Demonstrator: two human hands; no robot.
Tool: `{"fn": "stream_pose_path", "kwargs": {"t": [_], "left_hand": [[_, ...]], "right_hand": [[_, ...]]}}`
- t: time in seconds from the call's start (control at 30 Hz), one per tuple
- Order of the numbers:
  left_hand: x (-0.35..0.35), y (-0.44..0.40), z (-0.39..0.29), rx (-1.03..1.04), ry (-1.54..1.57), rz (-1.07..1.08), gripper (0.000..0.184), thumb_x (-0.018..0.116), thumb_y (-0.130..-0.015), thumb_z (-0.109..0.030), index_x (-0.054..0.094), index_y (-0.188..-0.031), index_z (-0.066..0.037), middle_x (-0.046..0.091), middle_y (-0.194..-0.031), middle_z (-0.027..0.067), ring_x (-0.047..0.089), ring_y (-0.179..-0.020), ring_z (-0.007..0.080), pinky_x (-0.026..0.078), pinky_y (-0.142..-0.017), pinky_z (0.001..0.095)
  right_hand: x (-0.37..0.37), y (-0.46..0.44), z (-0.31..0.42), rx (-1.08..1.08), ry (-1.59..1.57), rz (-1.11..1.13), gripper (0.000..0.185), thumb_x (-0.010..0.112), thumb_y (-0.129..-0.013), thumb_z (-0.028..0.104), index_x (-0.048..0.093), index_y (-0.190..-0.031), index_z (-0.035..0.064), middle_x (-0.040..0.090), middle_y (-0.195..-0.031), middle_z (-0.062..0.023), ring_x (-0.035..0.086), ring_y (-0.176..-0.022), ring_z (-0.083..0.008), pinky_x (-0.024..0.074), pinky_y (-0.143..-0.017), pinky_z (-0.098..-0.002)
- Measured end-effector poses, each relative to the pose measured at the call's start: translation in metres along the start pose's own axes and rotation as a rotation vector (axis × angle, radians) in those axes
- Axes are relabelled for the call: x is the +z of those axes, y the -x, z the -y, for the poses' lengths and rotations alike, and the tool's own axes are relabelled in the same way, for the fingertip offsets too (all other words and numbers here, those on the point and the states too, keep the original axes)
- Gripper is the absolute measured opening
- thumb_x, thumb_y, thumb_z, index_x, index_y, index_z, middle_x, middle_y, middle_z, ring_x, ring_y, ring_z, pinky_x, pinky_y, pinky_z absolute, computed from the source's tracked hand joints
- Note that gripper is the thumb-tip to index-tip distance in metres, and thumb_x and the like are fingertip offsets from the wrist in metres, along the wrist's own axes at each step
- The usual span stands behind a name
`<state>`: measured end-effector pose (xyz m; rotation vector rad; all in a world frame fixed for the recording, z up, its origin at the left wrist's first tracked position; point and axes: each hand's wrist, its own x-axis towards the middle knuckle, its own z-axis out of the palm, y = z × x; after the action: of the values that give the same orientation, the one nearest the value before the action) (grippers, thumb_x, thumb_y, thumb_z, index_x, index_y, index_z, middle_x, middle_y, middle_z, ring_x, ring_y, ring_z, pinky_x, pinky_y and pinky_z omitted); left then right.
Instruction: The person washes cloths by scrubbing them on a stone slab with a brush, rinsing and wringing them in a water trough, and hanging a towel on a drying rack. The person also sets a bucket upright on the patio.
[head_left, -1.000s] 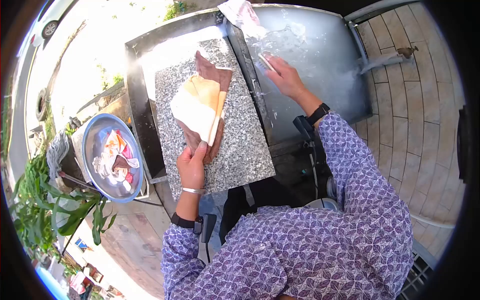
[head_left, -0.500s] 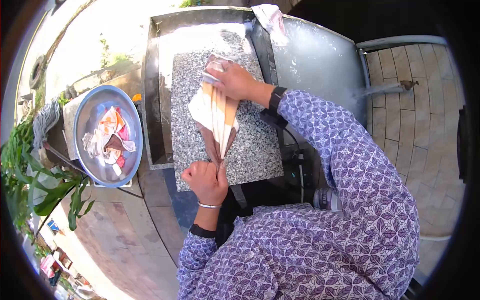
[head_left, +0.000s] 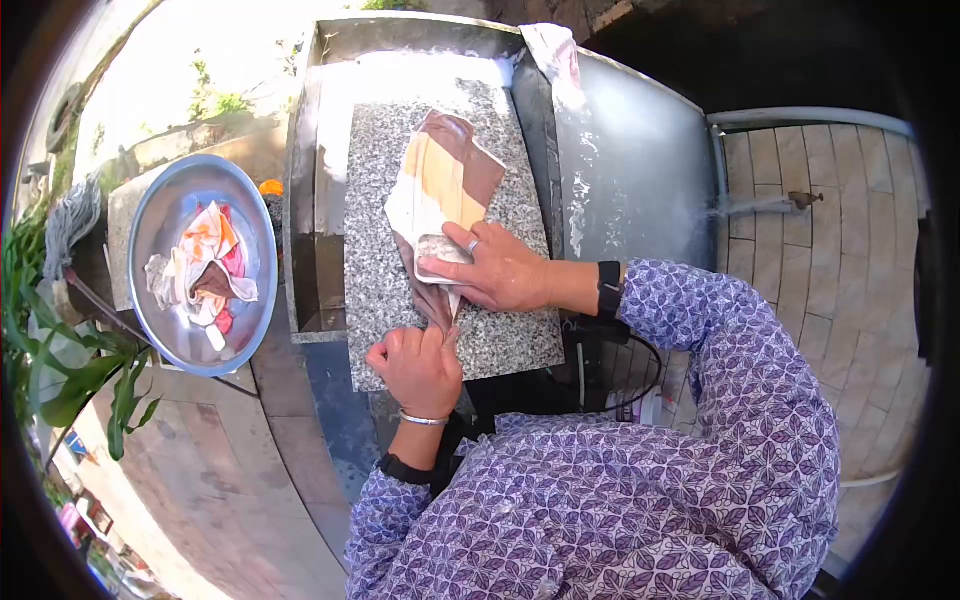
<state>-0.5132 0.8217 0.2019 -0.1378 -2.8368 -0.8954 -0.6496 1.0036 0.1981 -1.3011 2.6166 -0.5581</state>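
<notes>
A wet cloth (head_left: 440, 180) in brown, tan and white lies spread on a speckled stone slab (head_left: 380, 330). My left hand (head_left: 418, 372) is closed on its gathered near end, at the slab's front edge. My right hand (head_left: 505, 268) curls round a flat, pale grey block with a whitish rim (head_left: 438, 256) and presses it against the cloth's lower middle. The block's kind is unclear, since fingers cover part of it. Beyond it, the cloth's far part lies fairly flat.
Left of the slab stands a metal basin (head_left: 145, 300) holding several crumpled cloths (head_left: 210, 255). A trough (head_left: 305, 200) surrounds the slab's far and left sides. At right, water runs from a tap (head_left: 803, 200) into a water-filled tank (head_left: 640, 170). A pale cloth (head_left: 553, 55) hangs over the divider.
My right hand has slid from the cloth's far end towards me with the pale block. The cloth's far part now lies flatter. My left hand still grips the near end.
</notes>
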Motion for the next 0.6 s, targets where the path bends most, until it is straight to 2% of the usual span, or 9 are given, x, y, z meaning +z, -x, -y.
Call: {"fn": "stream_pose_path", "kwargs": {"t": [0.03, 0.1, 0.17, 0.23, 0.3, 0.4, 0.5, 0.57, 0.6], "left_hand": [[0.0, 0.0, 0.0, -0.008, -0.004, 0.024, 0.017, 0.064, -0.076, -0.017, 0.052, -0.066, -0.011, 0.047, -0.067, 0.0039, 0.048, -0.076, 0.0233, 0.029, -0.076, 0.039], [0.003, 0.001, 0.002, -0.014, -0.02, 0.055, 0.017, 0.063, -0.077, -0.017, 0.051, -0.066, -0.011, 0.048, -0.068, 0.0041, 0.048, -0.076, 0.0233, 0.029, -0.076, 0.0388], [0.001, 0.003, 0.001, -0.022, -0.014, 0.073, 0.017, 0.062, -0.078, -0.017, 0.053, -0.066, -0.011, 0.05, -0.069, 0.004, 0.049, -0.076, 0.0227, 0.029, -0.077, 0.0384], [0.002, 0.008, 0.001, -0.04, -0.024, 0.078, 0.012, 0.062, -0.079, -0.017, 0.055, -0.071, -0.011, 0.05, -0.07, 0.0037, 0.049, -0.076, 0.0221, 0.029, -0.077, 0.0382], [-0.001, 0.003, -0.002, -0.049, -0.016, 0.05, 0.009, 0.062, -0.079, -0.017, 0.058, -0.075, -0.01, 0.051, -0.07, 0.0033, 0.049, -0.077, 0.0216, 0.03, -0.078, 0.0381], [0.001, 0.0, -0.003, -0.116, -0.024, 0.042, 0.024, 0.062, -0.079, -0.017, 0.062, -0.101, -0.008, 0.051, -0.069, 0.0018, 0.05, -0.077, 0.0197, 0.03, -0.078, 0.0374], [0.003, 0.001, -0.001, -0.058, -0.074, 0.074, 0.024, 0.061, -0.078, -0.016, 0.062, -0.101, -0.008, 0.053, -0.07, 0.002, 0.05, -0.076, 0.0192, 0.029, -0.077, 0.0368], [0.005, 0.001, 0.0, -0.107, -0.051, 0.085, 0.026, 0.06, -0.077, -0.013, 0.062, -0.103, -0.01, 0.054, -0.072, 0.002, 0.051, -0.078, 0.0197, 0.029, -0.078, 0.0377], [0.004, 0.001, -0.002, -0.138, -0.007, 0.098, 0.029, 0.058, -0.076, -0.009, 0.061, -0.105, -0.011, 0.056, -0.073, 0.002, 0.052, -0.079, 0.0202, 0.03, -0.08, 0.0385]], "right_hand": [[0.003, 0.003, -0.006, -0.069, 0.022, -0.038, 0.053, 0.062, -0.083, 0.027, 0.047, -0.134, 0.0283, 0.045, -0.122, -0.0243, 0.051, -0.109, -0.0427, 0.0429, -0.093, -0.0469], [0.025, -0.032, -0.079, 0.391, 0.094, -0.007, 0.051, 0.06, -0.084, 0.029, 0.047, -0.133, 0.0274, 0.05, -0.118, -0.0249, 0.055, -0.103, -0.0405, 0.0469, -0.086, -0.0459], [0.044, -0.075, -0.149, 0.648, 0.214, -0.081, 0.047, 0.056, -0.086, 0.03, 0.047, -0.133, 0.0255, 0.055, -0.112, -0.0257, 0.06, -0.091, -0.0398, 0.0495, -0.077, -0.0467], [0.045, -0.08, -0.152, 0.651, 0.21, -0.051, 0.047, 0.054, -0.087, 0.031, 0.047, -0.133, 0.0248, 0.056, -0.11, -0.0269, 0.06, -0.086, -0.0408, 0.0499, -0.075, -0.0474], [0.028, -0.076, -0.126, 0.601, 0.114, -0.061, 0.047, 0.054, -0.088, 0.031, 0.047, -0.133, 0.0228, 0.056, -0.11, -0.0299, 0.061, -0.084, -0.042, 0.0505, -0.074, -0.0474], [0.003, -0.015, -0.008, 0.064, -0.056, -0.069, 0.053, 0.066, -0.081, 0.027, 0.051, -0.132, 0.0265, 0.045, -0.124, -0.0241, 0.05, -0.108, -0.0448, 0.0389, -0.094, -0.0521], [0.024, -0.016, -0.057, 0.0, 0.188, -0.113, 0.055, 0.064, -0.082, 0.03, 0.047, -0.134, 0.0316, 0.045, -0.126, -0.0199, 0.053, -0.104, -0.0383, 0.0411, -0.091, -0.049], [0.033, -0.07, -0.121, 0.548, 0.18, -0.019, 0.052, 0.055, -0.087, 0.034, 0.043, -0.137, 0.0307, 0.051, -0.121, -0.0207, 0.055, -0.101, -0.0376, 0.0434, -0.088, -0.0486], [0.037, -0.087, -0.14, 0.604, 0.231, 0.024, 0.05, 0.052, -0.089, 0.035, 0.042, -0.138, 0.0294, 0.053, -0.119, -0.021, 0.055, -0.101, -0.0381, 0.0442, -0.087, -0.0478]]}}
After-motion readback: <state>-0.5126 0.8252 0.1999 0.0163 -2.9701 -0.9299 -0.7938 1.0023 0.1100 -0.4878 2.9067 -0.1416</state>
